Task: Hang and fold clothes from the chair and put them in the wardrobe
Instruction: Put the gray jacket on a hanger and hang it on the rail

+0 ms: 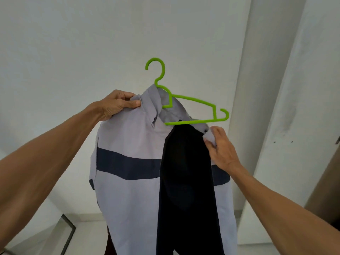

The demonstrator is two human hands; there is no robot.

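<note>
A light grey shirt [128, 144] with a dark blue chest stripe hangs in front of me, held up in the air. A bright green plastic hanger [195, 100] sits partly inside its collar, with the hook and right arm sticking out above the fabric. A black garment [185, 181] drapes down over the hanger's lower bar, in front of the shirt's right half. My left hand [117, 104] pinches the shirt's left shoulder by the collar. My right hand [220, 148] grips the shirt's right shoulder edge just below the hanger's right tip.
A white wall [73, 52] fills the background. A white column or door edge [276, 89] rises at the right, with a brown panel [325, 190] beside it. A dark-framed glass pane [68, 229] leans at the lower left.
</note>
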